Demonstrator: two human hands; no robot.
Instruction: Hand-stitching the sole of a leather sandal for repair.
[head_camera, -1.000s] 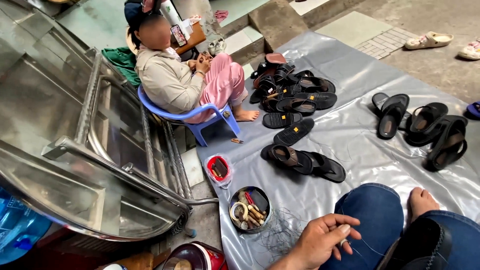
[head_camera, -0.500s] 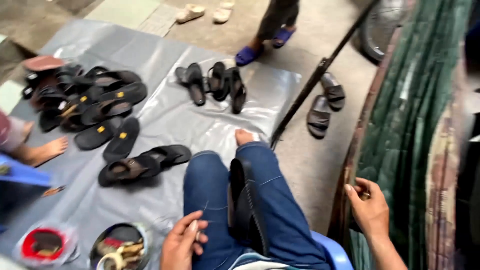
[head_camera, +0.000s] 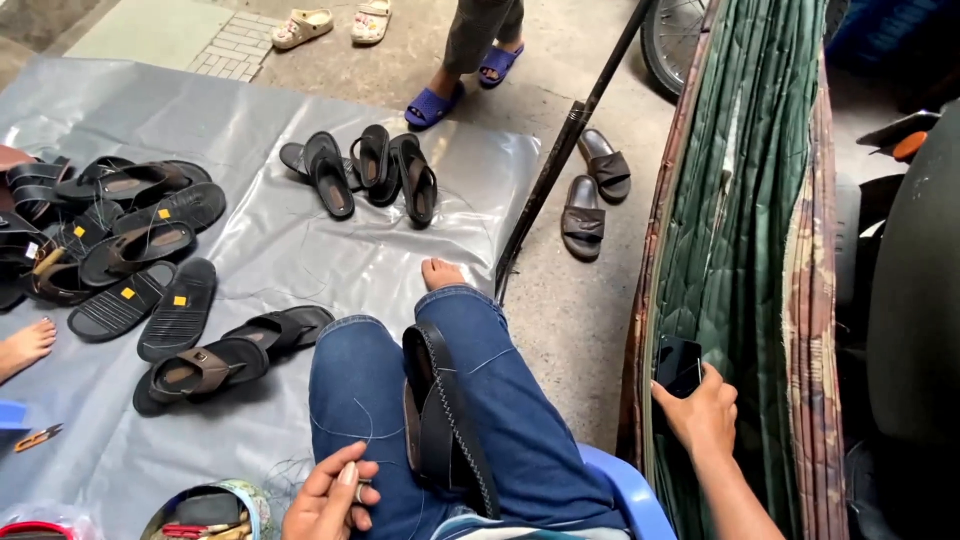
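Observation:
A black sandal (head_camera: 445, 415) with white stitching along its edge lies wedged between my thighs in blue jeans. My left hand (head_camera: 332, 492) rests on my left thigh, fingers pinched together on a thin thread and a small metal piece. My right hand (head_camera: 700, 410) is out to the right, gripping a black phone (head_camera: 679, 366) against a hanging green quilted cloth (head_camera: 735, 230). I sit on a blue plastic chair (head_camera: 627, 490).
Several black and brown sandals (head_camera: 150, 250) lie on a grey plastic sheet (head_camera: 300, 250). A round tin of tools (head_camera: 205, 508) sits at the lower left. A black pole (head_camera: 560, 150) leans across. Another person's feet in blue slippers (head_camera: 455, 90) stand at the top.
The view has swung right from the seated person and metal cabinet to my own lap. My right hand now holds a black phone at the green cloth. My left hand stays on my thigh.

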